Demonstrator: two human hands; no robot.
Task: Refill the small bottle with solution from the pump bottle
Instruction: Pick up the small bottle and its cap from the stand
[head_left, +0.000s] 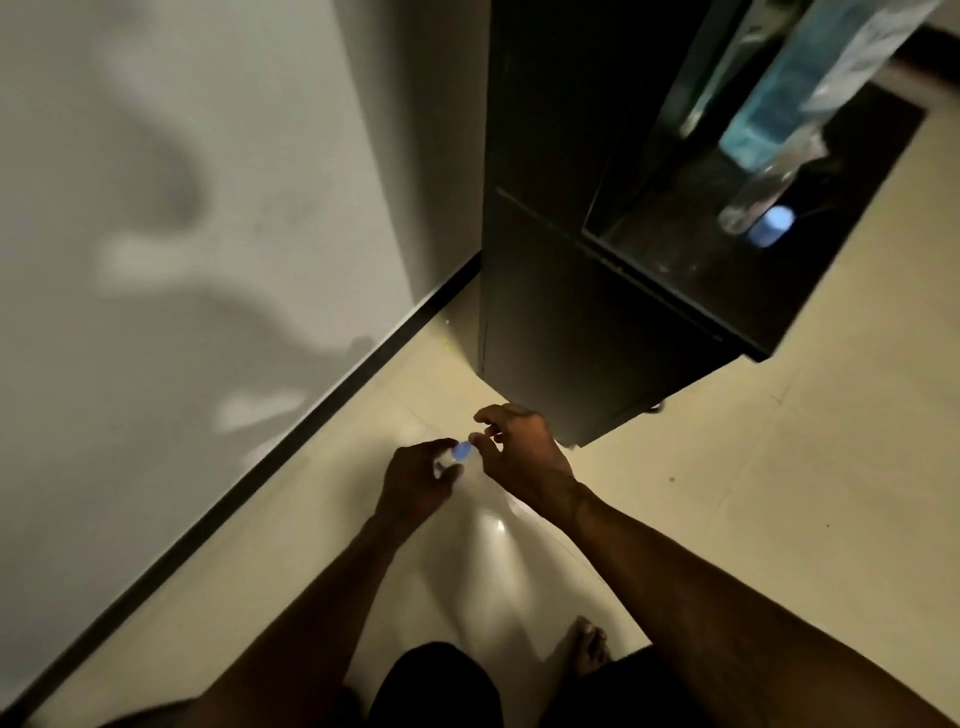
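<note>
My left hand (418, 480) is closed around a small clear bottle (451, 461), held low over the floor. The bottle's blue cap (461, 451) points toward my right hand (519, 452), whose fingertips pinch at or touch the cap. Most of the bottle's body is hidden by my left fingers. On top of the dark cabinet (571, 312), at the upper right, a larger clear bottle (753, 202) with a blue-white top (774, 224) shows, blurred; I cannot tell if it is the pump bottle.
The tall dark cabinet stands just beyond my hands, against a white wall (182, 208) with a black skirting board (311, 426). A teal box (769, 104) sits on the cabinet top. Beige tile floor (753, 493) spreads right. My bare foot (587, 649) shows below.
</note>
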